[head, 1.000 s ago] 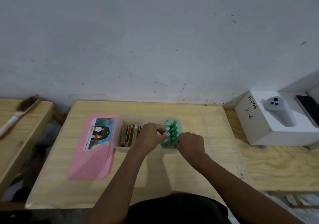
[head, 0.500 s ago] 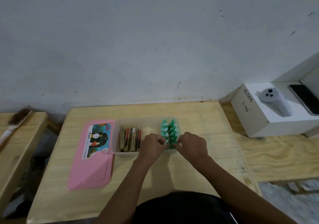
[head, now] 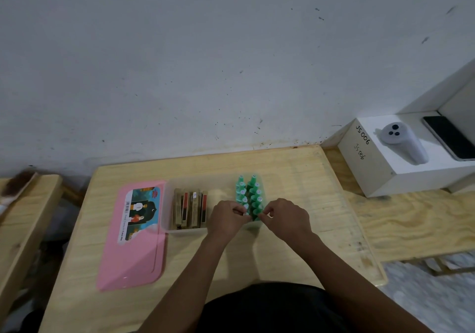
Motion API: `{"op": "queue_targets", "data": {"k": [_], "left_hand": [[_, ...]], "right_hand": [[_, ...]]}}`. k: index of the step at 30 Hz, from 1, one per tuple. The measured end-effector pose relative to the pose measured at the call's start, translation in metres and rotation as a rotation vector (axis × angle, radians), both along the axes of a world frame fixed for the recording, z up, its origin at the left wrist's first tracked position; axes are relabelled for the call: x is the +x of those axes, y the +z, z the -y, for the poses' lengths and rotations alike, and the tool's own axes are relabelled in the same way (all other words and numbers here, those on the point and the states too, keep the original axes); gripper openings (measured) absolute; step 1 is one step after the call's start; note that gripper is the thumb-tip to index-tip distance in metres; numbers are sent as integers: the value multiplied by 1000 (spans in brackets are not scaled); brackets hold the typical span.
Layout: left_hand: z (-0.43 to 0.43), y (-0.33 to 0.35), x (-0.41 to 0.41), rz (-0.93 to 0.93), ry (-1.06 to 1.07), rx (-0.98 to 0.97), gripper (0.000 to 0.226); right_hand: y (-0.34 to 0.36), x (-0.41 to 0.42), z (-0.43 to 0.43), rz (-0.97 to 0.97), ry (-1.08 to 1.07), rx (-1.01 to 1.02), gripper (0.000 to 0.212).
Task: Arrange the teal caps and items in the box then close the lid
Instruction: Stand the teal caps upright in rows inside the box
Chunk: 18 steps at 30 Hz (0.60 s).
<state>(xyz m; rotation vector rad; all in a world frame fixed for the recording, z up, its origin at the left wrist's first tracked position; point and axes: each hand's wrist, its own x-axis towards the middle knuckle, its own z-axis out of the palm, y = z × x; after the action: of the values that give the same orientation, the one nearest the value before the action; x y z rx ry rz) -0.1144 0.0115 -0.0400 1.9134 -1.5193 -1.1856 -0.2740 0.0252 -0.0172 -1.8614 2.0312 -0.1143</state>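
A clear plastic box (head: 168, 208) stands on the wooden table (head: 295, 178). Two rows of several teal caps (head: 250, 194) fill its right end, and several brown and red flat items (head: 190, 208) stand on edge at its left end. My left hand (head: 227, 218) pinches the nearest cap of the left row. My right hand (head: 285, 217) pinches the nearest cap of the right row. The pink lid (head: 133, 235), with a picture label, lies flat on the table left of the box.
A white box (head: 370, 168) marked JS006 sits at the right, with a grey controller (head: 403, 142) and a black phone (head: 449, 137) on top. A brush (head: 19, 186) lies on a second wooden table (head: 23, 219) at the left. The wall is close behind.
Both hands drew back from the middle of the cap rows to the near end and now pinch the nearest caps. The camera view tilted slightly.
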Motion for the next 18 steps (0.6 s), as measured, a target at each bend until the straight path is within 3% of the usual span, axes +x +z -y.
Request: {"op": "queue_targets", "data": {"k": [9,18], "left_hand": [[3,-3,3,-90,7,93,23],[4,1,5,-108,-29,123,23]], "right_hand": [[-2,1,1,-1,-10,18,24],[-6,-4,-3,127,-53,28,16]]}}
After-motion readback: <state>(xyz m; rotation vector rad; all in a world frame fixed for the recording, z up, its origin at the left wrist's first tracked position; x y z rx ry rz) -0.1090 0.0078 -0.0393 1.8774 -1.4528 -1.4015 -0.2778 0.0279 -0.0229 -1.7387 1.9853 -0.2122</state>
